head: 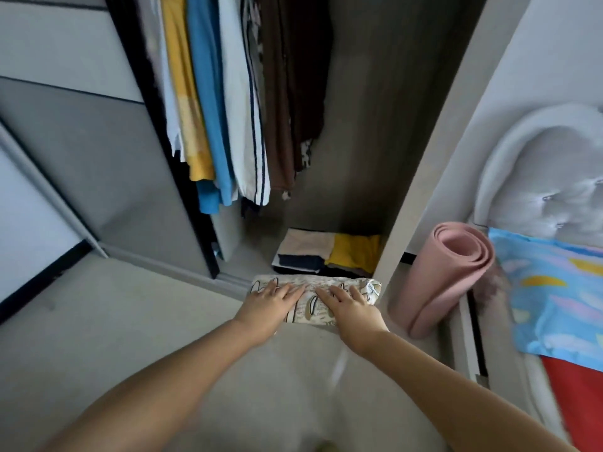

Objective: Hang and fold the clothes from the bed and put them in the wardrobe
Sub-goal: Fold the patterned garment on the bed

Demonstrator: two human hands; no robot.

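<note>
Two hands, left hand and right hand, press one folded garment, seemingly flat.

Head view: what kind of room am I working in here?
Most likely a bedroom, at an open wardrobe: hanging clothes, folded clothes on its floor, a padded headboard at right. Both hands press a folded patterned cloth.

My fingers lie on a folded cloth at the wardrobe floor's front edge. Beyond them sit two folded stacks; hung clothes above-left. Right of them, a rolled mat, probably leaning against the bed.
</note>
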